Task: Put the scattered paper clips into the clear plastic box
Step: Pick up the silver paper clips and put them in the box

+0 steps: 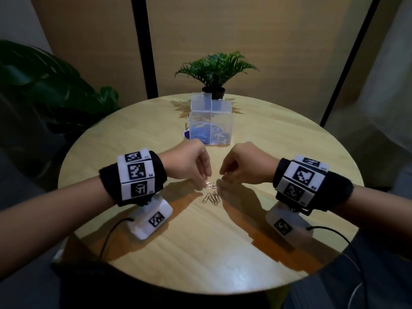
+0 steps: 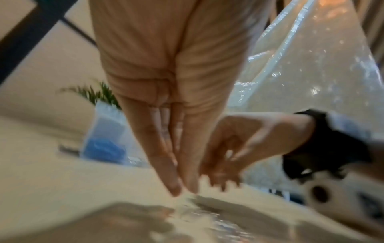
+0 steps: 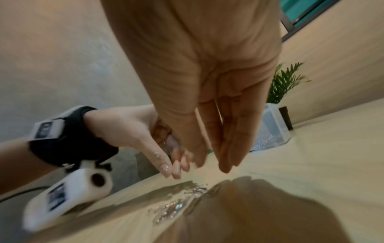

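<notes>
A small heap of silver paper clips [image 1: 211, 194] lies mid-table, also seen as blurred glints [image 3: 180, 202]. Behind it stands the clear plastic box [image 1: 210, 128] with its lid raised; blue and silver clips lie inside. My left hand [image 1: 207, 177] points down just left of the heap, its straight fingers [image 2: 174, 187] drawn close together with nothing visible between them. My right hand [image 1: 223, 177] hovers at the heap's right edge, thumb and fingers [image 3: 226, 164] straight and slightly apart, holding nothing. Both wrist views are blurred.
A small potted fern [image 1: 215, 70] stands behind the box near the round wooden table's far edge [image 1: 156, 101]. A large dark-leaved plant [image 1: 44, 85] stands off the table to the left. Cables trail from both wrist cameras over the near edge.
</notes>
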